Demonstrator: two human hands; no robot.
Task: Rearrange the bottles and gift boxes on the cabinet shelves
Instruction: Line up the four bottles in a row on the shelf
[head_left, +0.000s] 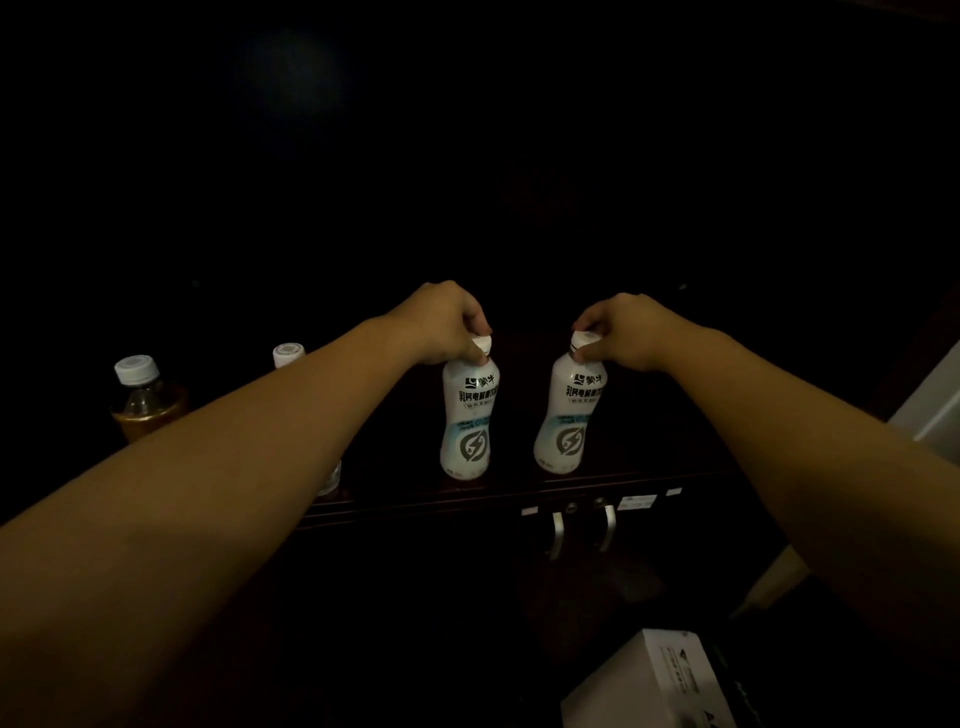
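Two white drink bottles with grey lightning logos stand upright on the dark cabinet shelf. My left hand grips the cap of the left white bottle. My right hand grips the cap of the right white bottle. Further left stands a clear bottle of amber liquid with a white cap. Between it and my left arm, a third white-capped bottle is mostly hidden behind my forearm.
The shelf's back is too dark to see. Below its front edge are two cabinet doors with silver handles. A white box lies low at the bottom right. A pale wall or panel shows at the right edge.
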